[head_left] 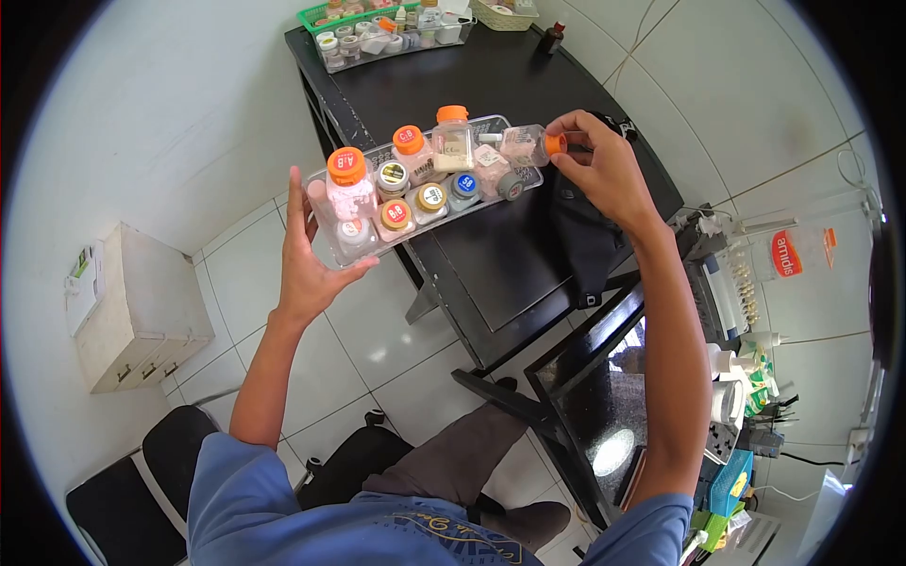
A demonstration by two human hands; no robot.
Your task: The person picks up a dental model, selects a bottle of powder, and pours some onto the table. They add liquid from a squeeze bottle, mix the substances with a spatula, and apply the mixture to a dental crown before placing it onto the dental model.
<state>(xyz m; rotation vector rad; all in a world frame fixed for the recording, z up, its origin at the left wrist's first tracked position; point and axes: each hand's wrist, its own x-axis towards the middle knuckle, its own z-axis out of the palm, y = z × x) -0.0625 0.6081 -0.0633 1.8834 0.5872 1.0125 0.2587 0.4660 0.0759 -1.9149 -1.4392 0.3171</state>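
My left hand [307,269] grips the left end of a clear plastic tray [533,177], its thumb along the near edge. The tray is tilted above the black desk's near left edge. At its right end, my right hand [604,170] pinches the orange cap of a clear bottle [521,143], which lies on its side. Pinkish powder fills a large orange-capped bottle [349,193] near my left hand. Another orange-capped bottle [453,146] stands at the far side. Among them are several small jars, including a blue-lidded jar [463,187] and an orange-lidded jar [395,215].
On the black desk [491,283] stand a green basket and clear bin [387,42] of jars, plus a small dark bottle [553,38]. A black bag [580,236] lies at its right. A glossy black table [604,377], a white cabinet [156,302] and black chairs [123,481] surround me.
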